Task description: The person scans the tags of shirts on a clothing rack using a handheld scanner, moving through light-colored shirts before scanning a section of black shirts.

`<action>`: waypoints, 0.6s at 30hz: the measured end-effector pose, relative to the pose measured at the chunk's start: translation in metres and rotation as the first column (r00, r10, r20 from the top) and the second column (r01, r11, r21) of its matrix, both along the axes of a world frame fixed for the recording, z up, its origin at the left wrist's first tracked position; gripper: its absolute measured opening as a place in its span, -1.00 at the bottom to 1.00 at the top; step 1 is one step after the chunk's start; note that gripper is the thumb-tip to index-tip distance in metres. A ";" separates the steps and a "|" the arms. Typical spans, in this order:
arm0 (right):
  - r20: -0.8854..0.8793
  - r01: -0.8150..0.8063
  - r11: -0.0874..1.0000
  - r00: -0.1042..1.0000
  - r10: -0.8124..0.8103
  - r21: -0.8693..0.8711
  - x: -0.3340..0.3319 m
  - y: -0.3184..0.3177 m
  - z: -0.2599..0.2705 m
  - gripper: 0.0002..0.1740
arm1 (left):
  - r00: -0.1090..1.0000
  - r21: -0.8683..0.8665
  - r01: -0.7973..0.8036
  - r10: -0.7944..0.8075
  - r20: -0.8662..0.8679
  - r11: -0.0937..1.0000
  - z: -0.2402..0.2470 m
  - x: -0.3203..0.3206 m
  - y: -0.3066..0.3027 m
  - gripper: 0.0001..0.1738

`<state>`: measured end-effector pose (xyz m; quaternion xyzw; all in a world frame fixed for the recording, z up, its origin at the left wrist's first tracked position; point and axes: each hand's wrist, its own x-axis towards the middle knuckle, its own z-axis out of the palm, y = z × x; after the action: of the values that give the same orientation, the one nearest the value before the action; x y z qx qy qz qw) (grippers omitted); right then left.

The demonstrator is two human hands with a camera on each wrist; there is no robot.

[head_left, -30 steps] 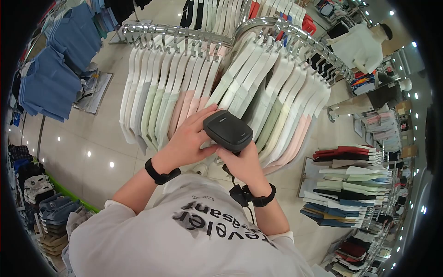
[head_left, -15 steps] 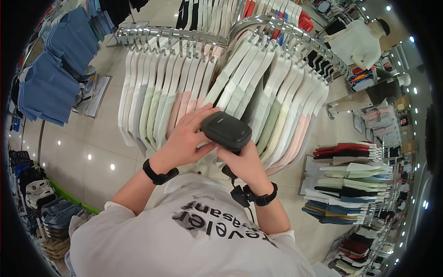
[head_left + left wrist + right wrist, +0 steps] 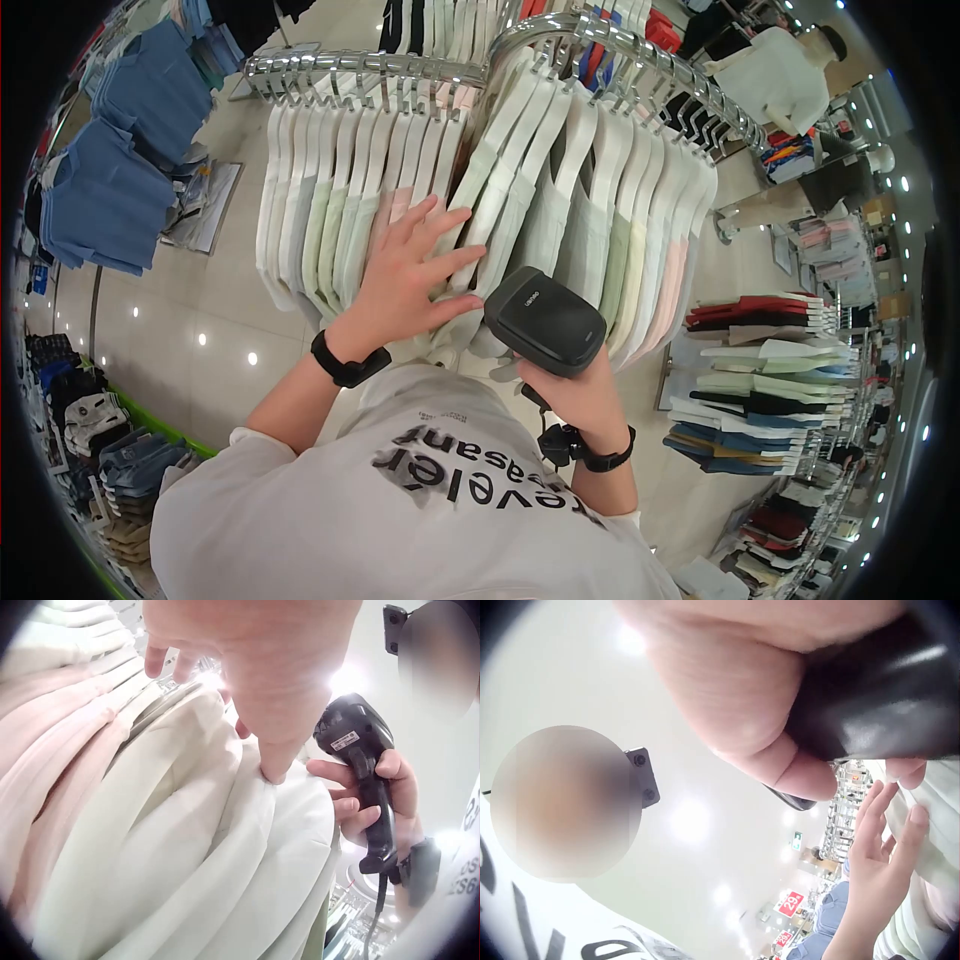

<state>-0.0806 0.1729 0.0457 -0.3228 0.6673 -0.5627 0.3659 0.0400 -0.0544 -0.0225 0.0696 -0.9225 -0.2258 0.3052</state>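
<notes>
In the head view a black handheld scanner [image 3: 545, 318] is gripped by the right hand [image 3: 580, 392]. The left wrist view shows the right hand's fingers [image 3: 346, 804] curled round the handle of the scanner [image 3: 371, 772], a cable hanging from its base. With fingers spread, the left hand [image 3: 400, 285] rests on the pale garments [image 3: 490, 235] hung on white hangers, left of the scanner. Its thumb touches white cloth [image 3: 225, 847] in the left wrist view. The left hand [image 3: 877, 877] also appears beyond the scanner [image 3: 877, 697] in the right wrist view.
A curved chrome rail [image 3: 370, 65] holds the hangers. Blue shirts [image 3: 105, 195] hang at the left, and folded clothes [image 3: 130, 470] lie at the lower left. More racked garments [image 3: 760, 390] are at the right. A mannequin in a white top [image 3: 775, 85] stands at the upper right.
The right hand and scanner have moved right and slightly down, away from the left hand. The left hand's fingers have spread, and some garments beside them have shifted apart.
</notes>
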 end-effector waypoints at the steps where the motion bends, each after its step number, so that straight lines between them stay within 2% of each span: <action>1: -0.009 -0.014 1.000 1.000 0.014 0.002 -0.001 0.002 -0.001 -0.45 | 1.000 -0.003 0.000 0.000 0.013 1.000 0.001 0.000 -0.001 -0.39; 6: -0.042 -0.013 1.000 0.999 0.013 0.004 -0.002 0.002 -0.002 -0.40 | 1.000 -0.019 0.003 -0.003 0.011 1.000 0.002 -0.002 0.000 -0.40; 9: -0.047 -0.019 1.000 0.999 0.020 0.018 -0.002 0.004 -0.006 -0.35 | 0.998 -0.012 0.001 -0.002 -0.061 1.000 0.000 -0.006 0.003 -0.39; 11: -0.048 -0.019 1.000 0.999 0.020 0.016 -0.003 0.006 -0.011 -0.32 | 0.992 0.052 -0.095 0.099 -0.079 0.994 0.001 -0.010 0.016 -0.46; 12: -0.058 -0.023 1.000 0.998 0.023 0.008 -0.003 0.006 -0.015 -0.29 | 0.992 0.049 -0.098 0.101 -0.078 0.994 0.001 -0.012 0.022 -0.46; 14: -0.067 -0.030 1.000 0.997 0.030 -0.001 -0.003 0.007 -0.016 -0.26 | 0.979 -0.030 -0.197 0.195 -0.060 0.980 0.000 -0.017 0.033 -0.51; 16: -0.161 -0.058 0.997 0.986 0.050 -0.047 -0.003 0.007 -0.016 -0.23 | 0.970 -0.065 -0.241 0.238 -0.054 0.968 0.006 -0.023 0.041 -0.55; 18: -0.132 -0.048 0.997 0.990 0.041 -0.054 0.000 0.007 -0.016 -0.21 | 0.960 -0.100 -0.280 0.276 -0.047 0.955 0.007 -0.024 0.044 -0.58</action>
<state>-0.0806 0.1802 0.0293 -0.3841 0.6661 -0.5508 0.3246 0.0155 -0.0107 -0.0152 0.1786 -0.9091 -0.1327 0.3522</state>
